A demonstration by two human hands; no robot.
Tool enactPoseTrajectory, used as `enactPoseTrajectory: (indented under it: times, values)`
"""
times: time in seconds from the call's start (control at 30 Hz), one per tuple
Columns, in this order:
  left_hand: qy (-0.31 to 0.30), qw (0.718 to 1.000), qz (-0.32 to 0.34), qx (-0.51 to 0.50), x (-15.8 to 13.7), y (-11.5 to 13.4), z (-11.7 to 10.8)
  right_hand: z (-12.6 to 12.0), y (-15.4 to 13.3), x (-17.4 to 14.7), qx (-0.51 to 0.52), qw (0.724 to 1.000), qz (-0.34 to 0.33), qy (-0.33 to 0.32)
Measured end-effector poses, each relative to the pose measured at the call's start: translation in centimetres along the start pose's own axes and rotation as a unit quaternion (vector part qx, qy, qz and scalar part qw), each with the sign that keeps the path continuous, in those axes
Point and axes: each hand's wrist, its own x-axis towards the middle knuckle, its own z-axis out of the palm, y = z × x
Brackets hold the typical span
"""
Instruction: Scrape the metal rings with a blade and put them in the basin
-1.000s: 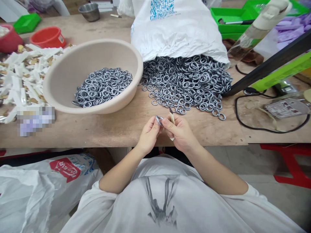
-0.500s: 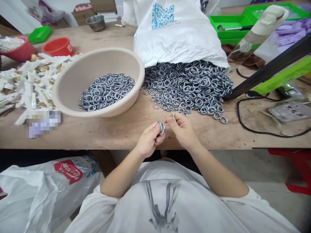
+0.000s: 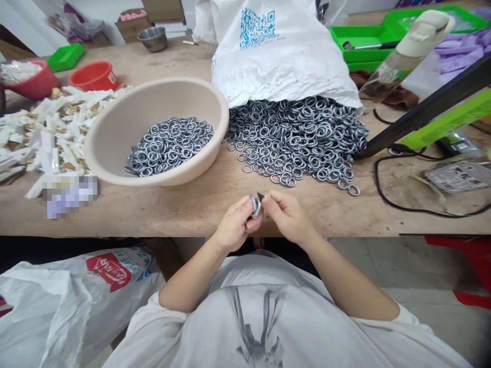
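Near the table's front edge, my left hand [image 3: 235, 224] is closed on grey rings [image 3: 254, 205], held on edge between thumb and fingers; how many is unclear. My right hand [image 3: 288, 217] pinches a small dark pointed blade [image 3: 261, 196], its tip right by the rings; whether it touches them I cannot tell. Just beyond my hands spreads a heap of loose grey rings [image 3: 307, 138], spilling out from under a white sack [image 3: 276, 66]. To the left stands a beige basin [image 3: 103, 145] with many similar rings in it.
White scraps [image 3: 49, 133] cover the table's left side, beside a red bowl [image 3: 92, 76]. At the right are a clear bottle [image 3: 406, 56], a slanting black bar [image 3: 418, 105] and a black cable [image 3: 378, 179]. Green trays [image 3: 360, 38] stand behind.
My right hand has moved slightly down and left, bringing the dark blade against or close to the rings in my left hand. The left hand has barely moved.
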Motion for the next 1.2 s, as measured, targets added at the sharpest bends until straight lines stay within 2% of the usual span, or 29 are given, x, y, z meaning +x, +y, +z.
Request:
enactPoseTrajectory:
  times: [0.1, 0.3, 0.4, 0.5, 0.57, 0.63, 0.7, 0.73, 0.77, 0.8, 0.87, 0.9, 0.97, 1.03, 1.07, 1.13, 1.2]
  values:
    - [-0.02, 0.999, 0.005, 0.031, -0.2, 0.2, -0.1, -1.0, 0.5, 0.6, -0.009, 0.999, 0.036, 0.021]
    - [0.011, 0.999, -0.01, 0.047, -0.1, 0.7, -0.7, -2.9, -2.1, 0.3, -0.098, 0.986, -0.104, -0.088]
    - [0.017, 0.998, -0.035, 0.052, -0.1, 0.7, -0.8, -3.1, -3.2, 0.2, -0.116, 0.98, -0.124, -0.102]
    - [0.006, 0.997, -0.044, 0.062, -0.2, 0.2, -0.9, -3.1, -3.1, 0.4, -0.12, 0.978, -0.122, -0.124]
    - [-0.029, 0.995, -0.041, 0.084, -0.7, 0.0, -0.8, -3.0, -2.2, 0.8, -0.117, 0.98, -0.104, -0.125]
    - [-0.072, 0.987, -0.031, 0.142, -1.3, 0.7, -0.7, -2.8, -0.8, 1.3, -0.121, 0.987, -0.055, -0.087]
    - [-0.067, 0.966, 0.021, 0.251, -1.7, 3.0, -0.7, -2.6, 0.8, 1.7, -0.112, 0.993, 0.004, -0.027]
    - [-0.027, 0.944, 0.076, 0.321, -1.7, 4.7, -0.9, -2.4, 1.5, 1.8, -0.095, 0.995, 0.024, -0.005]
    - [0.033, 0.905, 0.149, 0.397, -1.5, 6.8, -1.3, -2.3, 2.1, 1.8, -0.077, 0.996, 0.037, 0.011]
    - [0.108, 0.846, 0.213, 0.477, -1.0, 9.0, -2.0, -2.1, 2.6, 1.7, -0.059, 0.997, 0.046, 0.02]
    - [0.249, 0.683, 0.292, 0.622, 0.4, 13.5, -3.9, -1.9, 3.1, 1.4, -0.04, 0.997, 0.061, 0.031]
    - [0.298, 0.606, 0.282, 0.682, 1.2, 15.4, -5.0, -1.8, 3.3, 1.1, -0.036, 0.996, 0.068, 0.038]
    - [0.352, 0.501, 0.182, 0.769, 2.6, 18.0, -6.9, -1.8, 3.5, 0.7, -0.029, 0.995, 0.077, 0.056]
    - [0.337, 0.455, 0.12, 0.816, 3.5, 18.7, -7.7, -1.8, 3.6, 0.5, -0.019, 0.994, 0.075, 0.081]
    - [0.332, 0.443, 0.129, 0.823, 3.7, 18.3, -7.5, -1.9, 3.6, 0.4, -0.014, 0.993, 0.072, 0.092]
    - [0.309, 0.436, 0.205, 0.82, 4.3, 16.6, -6.2, -1.9, 3.7, 0.4, -0.006, 0.992, 0.066, 0.108]
    - [0.247, 0.451, 0.289, 0.808, 5.2, 13.7, -4.3, -1.9, 3.7, 0.4, -0.003, 0.991, 0.062, 0.119]
